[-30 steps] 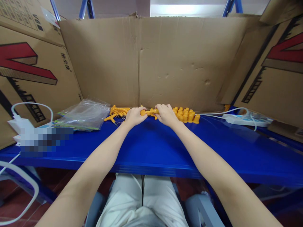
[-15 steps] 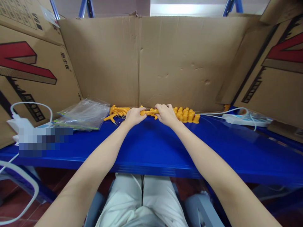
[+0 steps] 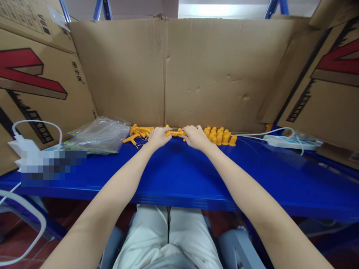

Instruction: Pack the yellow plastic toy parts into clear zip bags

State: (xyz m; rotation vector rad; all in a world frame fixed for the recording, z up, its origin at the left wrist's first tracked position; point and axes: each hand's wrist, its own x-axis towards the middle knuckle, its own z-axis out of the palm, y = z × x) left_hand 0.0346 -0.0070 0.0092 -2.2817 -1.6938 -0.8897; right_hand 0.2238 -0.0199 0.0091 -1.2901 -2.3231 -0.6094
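Observation:
Between my two hands lies an orange plastic piece with a ribbed or threaded middle (image 3: 176, 133), held level near the cardboard. My left hand (image 3: 158, 137) is closed around its left end, where a small orange part pokes up. On the right end, the fingers of my right hand (image 3: 195, 137) are closed, hiding that end. Just left of my left hand are several orange T-shaped handles (image 3: 131, 139), with thin metal chain (image 3: 142, 140) among them. Several orange cap-like pieces (image 3: 218, 136) stand in rows directly right of my right hand.
Clear plastic bags (image 3: 98, 136) lie on the blue table (image 3: 179, 172) at left. A white adapter with a cable (image 3: 26, 147) is at far left, a white power strip (image 3: 291, 142) at right. Cardboard (image 3: 213, 74) walls the back; boxes flank both sides.
My right hand's fingers have shifted slightly and sit a little lower and more curled on the orange piece. My left hand has moved very slightly left; both keep their grip.

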